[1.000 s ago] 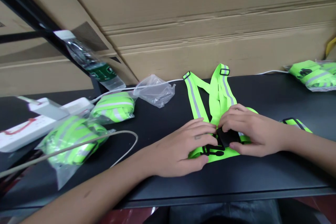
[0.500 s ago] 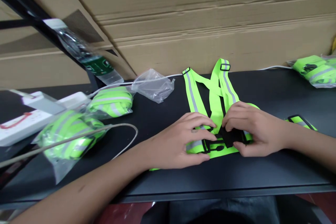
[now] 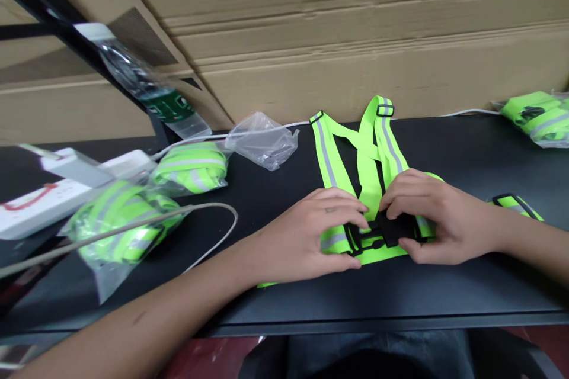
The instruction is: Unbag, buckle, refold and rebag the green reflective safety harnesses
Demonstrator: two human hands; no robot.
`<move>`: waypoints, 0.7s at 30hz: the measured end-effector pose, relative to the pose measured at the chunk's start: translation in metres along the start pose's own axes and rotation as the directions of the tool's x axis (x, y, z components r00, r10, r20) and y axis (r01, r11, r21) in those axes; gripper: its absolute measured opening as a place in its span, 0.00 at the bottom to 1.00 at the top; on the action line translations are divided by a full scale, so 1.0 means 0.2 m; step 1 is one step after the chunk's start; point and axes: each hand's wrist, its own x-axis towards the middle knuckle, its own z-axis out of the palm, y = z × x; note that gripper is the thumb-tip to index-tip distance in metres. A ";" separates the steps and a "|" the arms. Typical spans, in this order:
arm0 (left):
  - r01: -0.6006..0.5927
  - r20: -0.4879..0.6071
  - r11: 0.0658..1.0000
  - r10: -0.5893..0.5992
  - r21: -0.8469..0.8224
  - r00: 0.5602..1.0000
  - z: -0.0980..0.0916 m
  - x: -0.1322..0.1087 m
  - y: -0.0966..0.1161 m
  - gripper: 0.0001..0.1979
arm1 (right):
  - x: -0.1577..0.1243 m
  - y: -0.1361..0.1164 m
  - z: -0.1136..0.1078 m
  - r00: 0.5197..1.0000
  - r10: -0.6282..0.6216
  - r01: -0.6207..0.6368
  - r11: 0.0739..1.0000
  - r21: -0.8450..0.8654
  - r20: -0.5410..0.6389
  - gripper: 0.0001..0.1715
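A neon-green reflective vest (image 3: 326, 154) of elastic straps with grey stripes lies on the black table, its shoulder straps towards the cardboard. My left hand (image 3: 313, 237) curls its thumb and fingers around the black pronged buckle half (image 3: 355, 240) at the waist strap. My right hand (image 3: 433, 219) grips the black buckle socket (image 3: 393, 228) between thumb and fingers. The prong tips are right at the socket's mouth; whether they have entered it I cannot tell. A strap end with a black slider (image 3: 515, 204) lies beyond my right wrist.
Bagged green vests (image 3: 127, 222) lie at the left, with another bagged vest (image 3: 540, 118) at the far right. An empty plastic bag (image 3: 262, 139), a leaning water bottle (image 3: 146, 83), a white power strip (image 3: 66, 198) and a looping cable (image 3: 208, 207) are also there. Cardboard (image 3: 355, 23) stands behind.
The view has shifted slightly, so things appear a little further right and higher. Both hands keep their hold on the buckle halves, with the prongs still at the socket's mouth.
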 end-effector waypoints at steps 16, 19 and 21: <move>0.305 0.037 0.925 -0.305 -0.226 0.952 0.02 0.02 0.02 0.32 | 0.01 -0.02 0.02 0.976 0.218 -0.216 0.946 0.241 0.020 0.32; 0.256 0.010 0.956 -0.257 -0.142 0.966 0.02 0.01 0.00 0.28 | 0.00 0.00 0.01 0.977 0.209 -0.212 0.962 0.170 0.036 0.33; 0.187 -0.015 0.980 -0.189 -0.071 0.982 0.01 0.01 -0.01 0.29 | 0.00 0.00 0.00 0.984 0.176 -0.179 0.980 0.084 0.040 0.35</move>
